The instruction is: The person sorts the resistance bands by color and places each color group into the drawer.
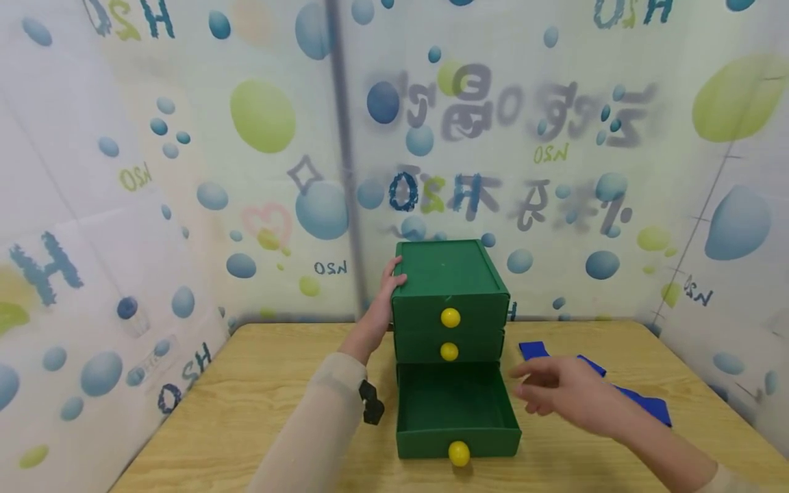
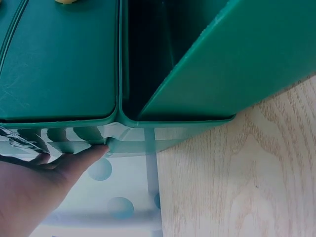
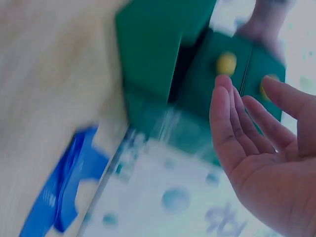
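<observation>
A green cabinet (image 1: pixel 450 267) with stacked drawers and yellow knobs stands on the wooden table. Its bottom drawer (image 1: pixel 459 439) is pulled out and has a bare floor; the two drawers above are closed. My left hand (image 1: pixel 380 301) presses against the cabinet's left side, fingertips at the top edge; in the left wrist view the fingers of that hand (image 2: pixel 44 182) lie along the side wall. To the right of the drawer, my right hand (image 1: pixel 570 394) hovers with loosely bent fingers and nothing in them. In the right wrist view its palm (image 3: pixel 271 173) shows bare.
A blue folded piece of fabric (image 1: pixel 644 404) lies on the table to the right, partly behind my right hand; its blue end (image 1: pixel 533 349) shows near the cabinet. Behind the wooden table (image 1: pixel 277 383) hangs a patterned curtain (image 1: pixel 265 205). A black device (image 1: pixel 370 402) sits on my left wrist.
</observation>
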`<state>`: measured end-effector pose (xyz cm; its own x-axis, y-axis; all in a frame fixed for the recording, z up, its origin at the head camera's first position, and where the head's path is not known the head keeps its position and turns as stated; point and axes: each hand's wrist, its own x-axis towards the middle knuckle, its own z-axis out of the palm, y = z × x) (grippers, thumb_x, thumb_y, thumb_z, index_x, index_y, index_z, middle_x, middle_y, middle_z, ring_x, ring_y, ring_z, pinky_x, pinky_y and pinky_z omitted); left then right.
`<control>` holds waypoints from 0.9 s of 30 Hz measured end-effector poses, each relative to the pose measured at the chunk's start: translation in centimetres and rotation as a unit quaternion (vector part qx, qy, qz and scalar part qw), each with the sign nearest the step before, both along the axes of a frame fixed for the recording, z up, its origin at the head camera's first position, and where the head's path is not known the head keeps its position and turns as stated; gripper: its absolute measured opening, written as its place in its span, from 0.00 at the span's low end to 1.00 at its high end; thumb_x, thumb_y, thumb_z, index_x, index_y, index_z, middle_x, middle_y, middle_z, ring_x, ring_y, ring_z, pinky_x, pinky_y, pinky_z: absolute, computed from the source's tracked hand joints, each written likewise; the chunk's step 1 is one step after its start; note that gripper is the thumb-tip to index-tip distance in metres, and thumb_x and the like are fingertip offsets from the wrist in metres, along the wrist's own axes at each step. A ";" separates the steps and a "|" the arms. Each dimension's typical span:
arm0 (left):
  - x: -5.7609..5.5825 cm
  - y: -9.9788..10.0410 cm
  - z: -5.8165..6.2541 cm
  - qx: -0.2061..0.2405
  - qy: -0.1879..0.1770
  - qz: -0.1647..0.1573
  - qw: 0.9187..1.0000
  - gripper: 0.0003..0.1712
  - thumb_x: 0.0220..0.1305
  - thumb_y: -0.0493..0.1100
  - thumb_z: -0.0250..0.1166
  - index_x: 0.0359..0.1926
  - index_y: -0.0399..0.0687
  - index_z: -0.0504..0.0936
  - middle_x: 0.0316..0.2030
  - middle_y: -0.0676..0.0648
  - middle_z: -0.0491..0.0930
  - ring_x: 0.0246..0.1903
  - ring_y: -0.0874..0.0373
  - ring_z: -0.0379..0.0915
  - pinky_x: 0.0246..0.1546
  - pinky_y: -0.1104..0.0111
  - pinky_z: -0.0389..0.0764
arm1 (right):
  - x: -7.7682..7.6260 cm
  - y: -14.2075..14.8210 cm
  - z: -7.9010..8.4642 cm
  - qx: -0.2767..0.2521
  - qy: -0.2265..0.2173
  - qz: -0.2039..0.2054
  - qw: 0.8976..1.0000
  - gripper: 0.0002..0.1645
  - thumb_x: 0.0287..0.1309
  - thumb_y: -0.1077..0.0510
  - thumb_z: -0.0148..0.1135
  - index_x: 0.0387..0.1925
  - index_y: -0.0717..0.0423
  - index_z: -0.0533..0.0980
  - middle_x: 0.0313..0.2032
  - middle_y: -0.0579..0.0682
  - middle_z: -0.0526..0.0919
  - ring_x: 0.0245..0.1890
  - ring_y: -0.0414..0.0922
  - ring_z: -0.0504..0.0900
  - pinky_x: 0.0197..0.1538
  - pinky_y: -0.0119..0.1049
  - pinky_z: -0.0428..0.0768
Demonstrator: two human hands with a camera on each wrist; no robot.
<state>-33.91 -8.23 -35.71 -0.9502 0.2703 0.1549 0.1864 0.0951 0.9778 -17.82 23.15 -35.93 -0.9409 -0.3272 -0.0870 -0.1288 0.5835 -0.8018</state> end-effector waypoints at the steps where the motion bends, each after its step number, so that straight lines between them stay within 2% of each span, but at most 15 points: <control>1: 0.0 0.0 0.0 0.000 -0.002 0.000 1.000 0.37 0.79 0.65 0.41 0.84 0.78 0.46 0.87 0.54 0.33 0.85 0.42 0.35 0.79 0.31 0.47 | -0.5 0.9 0.3 0.010 0.010 -0.018 1.000 0.28 0.73 0.50 0.66 0.64 0.65 0.79 0.44 0.51 0.91 0.38 0.47 0.88 0.43 0.41 0.89; 4: 0.1 0.0 0.0 -0.001 -0.007 0.002 1.000 0.37 0.78 0.65 0.41 0.84 0.79 0.46 0.87 0.53 0.34 0.85 0.41 0.37 0.77 0.30 0.51 | -2.3 3.5 0.5 0.034 0.042 -0.063 0.997 0.30 0.75 0.49 0.64 0.66 0.67 0.77 0.48 0.57 0.90 0.39 0.47 0.89 0.44 0.43 0.90; 6: 0.0 0.0 0.0 -0.001 -0.008 0.003 1.000 0.37 0.78 0.66 0.42 0.84 0.80 0.46 0.87 0.53 0.34 0.85 0.41 0.38 0.76 0.29 0.53 | -3.5 5.2 -0.1 0.048 0.060 -0.084 0.994 0.31 0.76 0.48 0.63 0.67 0.69 0.76 0.52 0.63 0.88 0.39 0.48 0.90 0.44 0.45 0.90; 10: 0.0 -0.1 -0.1 -0.001 -0.003 0.007 1.000 0.38 0.77 0.65 0.43 0.84 0.79 0.46 0.87 0.52 0.34 0.85 0.40 0.38 0.76 0.30 0.53 | -5.8 8.1 -2.2 0.065 0.067 -0.114 0.989 0.35 0.76 0.48 0.62 0.67 0.75 0.72 0.58 0.74 0.81 0.40 0.50 0.91 0.44 0.46 0.90; 14: 0.1 -0.1 -0.1 0.002 -0.004 0.008 1.000 0.38 0.78 0.65 0.43 0.84 0.79 0.46 0.87 0.52 0.34 0.85 0.40 0.38 0.76 0.30 0.54 | -7.7 10.2 -4.3 0.078 0.066 -0.138 0.985 0.35 0.77 0.51 0.61 0.66 0.79 0.70 0.58 0.78 0.80 0.37 0.49 0.91 0.41 0.42 0.90; 19: 0.2 0.1 -0.1 0.001 0.001 0.002 1.000 0.38 0.78 0.64 0.42 0.84 0.78 0.46 0.87 0.52 0.35 0.85 0.40 0.39 0.77 0.31 0.53 | -9.0 11.9 -5.8 0.085 0.056 -0.165 0.981 0.35 0.77 0.51 0.60 0.64 0.82 0.70 0.56 0.79 0.80 0.33 0.45 0.88 0.37 0.38 0.87; 22: 0.1 0.2 -0.2 0.000 0.006 0.002 1.000 0.38 0.79 0.64 0.42 0.85 0.77 0.46 0.87 0.51 0.35 0.85 0.41 0.38 0.78 0.32 0.51 | -9.4 12.7 -6.5 0.092 0.038 -0.175 0.979 0.39 0.76 0.48 0.60 0.64 0.83 0.68 0.56 0.82 0.77 0.32 0.43 0.85 0.36 0.38 0.86; 24: 0.1 0.3 -0.2 0.001 0.007 0.002 1.000 0.37 0.79 0.64 0.41 0.85 0.77 0.46 0.87 0.51 0.35 0.85 0.41 0.37 0.79 0.32 0.50 | -9.6 13.3 -7.2 0.099 0.024 -0.177 0.979 0.42 0.76 0.46 0.59 0.65 0.84 0.67 0.58 0.83 0.75 0.34 0.45 0.86 0.38 0.40 0.86; 27: 0.1 0.3 -0.3 0.000 0.009 0.001 1.000 0.37 0.79 0.63 0.41 0.85 0.76 0.46 0.87 0.51 0.35 0.85 0.41 0.37 0.79 0.33 0.48 | -9.7 14.1 -8.2 0.110 -0.002 -0.177 0.978 0.48 0.77 0.39 0.57 0.67 0.84 0.65 0.60 0.83 0.75 0.43 0.55 0.87 0.47 0.48 0.87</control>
